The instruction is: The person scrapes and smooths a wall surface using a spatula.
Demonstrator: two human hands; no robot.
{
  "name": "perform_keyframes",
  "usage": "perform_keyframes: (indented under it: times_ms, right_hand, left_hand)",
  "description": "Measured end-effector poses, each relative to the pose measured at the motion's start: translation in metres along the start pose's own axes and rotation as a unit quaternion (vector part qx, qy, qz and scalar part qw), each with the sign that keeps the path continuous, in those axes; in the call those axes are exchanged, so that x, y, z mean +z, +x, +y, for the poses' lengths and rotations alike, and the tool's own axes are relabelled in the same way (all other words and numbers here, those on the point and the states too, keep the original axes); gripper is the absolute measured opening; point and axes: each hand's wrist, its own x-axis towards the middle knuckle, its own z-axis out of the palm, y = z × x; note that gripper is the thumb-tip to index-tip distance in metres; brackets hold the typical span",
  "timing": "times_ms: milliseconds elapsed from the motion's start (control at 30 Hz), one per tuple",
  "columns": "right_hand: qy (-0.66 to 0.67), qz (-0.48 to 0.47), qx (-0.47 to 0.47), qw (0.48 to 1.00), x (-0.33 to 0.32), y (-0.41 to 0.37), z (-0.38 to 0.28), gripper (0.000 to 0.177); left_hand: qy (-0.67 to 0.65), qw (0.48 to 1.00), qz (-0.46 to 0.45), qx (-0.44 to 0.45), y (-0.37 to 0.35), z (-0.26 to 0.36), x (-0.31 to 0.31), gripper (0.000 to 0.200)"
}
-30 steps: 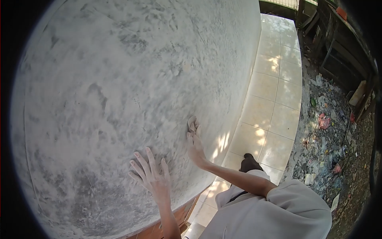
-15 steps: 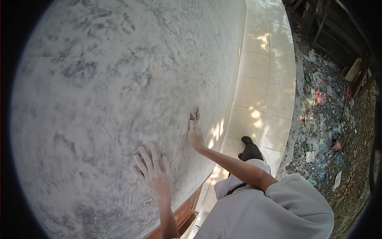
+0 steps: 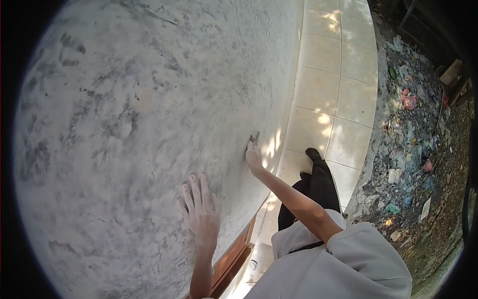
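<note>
Folded pad (image 3: 255,135) shifts across the mottled wall (image 3: 164,139), nearer its foot.
Pinched in the bent right hand (image 3: 253,155) against the wall, the pad now sits closer to the sun flecks (image 3: 272,144) and tiled floor (image 3: 313,89) than a second ago, so the work seems to reach a lower strip; the left hand (image 3: 203,215), spread and grasping nothing, appears to lie flat on the wall.

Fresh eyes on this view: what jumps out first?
The mottled grey-white wall filling the left side. Then the left hand spread against it, low centre, and the right hand pinching a small grey piece. Far right, litter-strewn ground beyond the pale tiled walkway.
</note>
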Motion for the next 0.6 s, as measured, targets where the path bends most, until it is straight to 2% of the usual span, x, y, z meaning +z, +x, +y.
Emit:
perform_keyframes:
  times_ms: [67, 100, 167, 267, 300, 367, 467, 533, 600]
  right_hand:
    - [0.009, 0.075, -0.023, 0.997, 0.009, -0.002, 0.007, 0.049]
    - [-0.002, -0.008, -0.027, 1.0, 0.008, -0.029, 0.004, 0.049]
    - [-0.036, 0.033, -0.222, 0.974, 0.028, -0.072, 0.033, 0.048]
    - [-0.034, 0.021, -0.225, 0.973, 0.029, -0.068, 0.053, 0.046]
    - [-0.017, 0.05, -0.163, 0.985, 0.027, -0.041, 0.054, 0.046]
    - [-0.026, 0.025, -0.039, 0.999, -0.005, -0.011, 0.01, 0.047]
    - [0.041, 0.005, -0.029, 0.999, -0.013, 0.011, 0.016, 0.048]
    - [-0.041, 0.047, -0.131, 0.989, 0.014, -0.024, 0.046, 0.049]
    - [-0.052, 0.112, -0.319, 0.94, 0.035, -0.081, 0.072, 0.049]
  left_hand:
    - [0.033, 0.999, 0.003, 0.014, 0.001, 0.003, 0.006, 0.06]
    - [0.034, 0.999, -0.001, 0.02, 0.001, 0.003, 0.008, 0.06]
    - [0.034, 0.999, 0.007, 0.03, 0.001, 0.006, 0.013, 0.061]
    - [0.033, 0.999, 0.002, 0.039, 0.001, 0.007, 0.014, 0.062]
    - [0.035, 0.999, 0.001, 0.042, 0.002, 0.007, 0.015, 0.062]
    - [0.018, 0.999, 0.018, 0.048, 0.0, 0.007, 0.017, 0.063]
    - [0.013, 0.998, 0.013, 0.059, -0.005, 0.007, 0.023, 0.063]
    - [-0.001, 0.998, 0.011, 0.068, -0.011, 0.006, 0.025, 0.063]
    - [-0.014, 0.997, 0.011, 0.077, -0.018, 0.006, 0.026, 0.063]
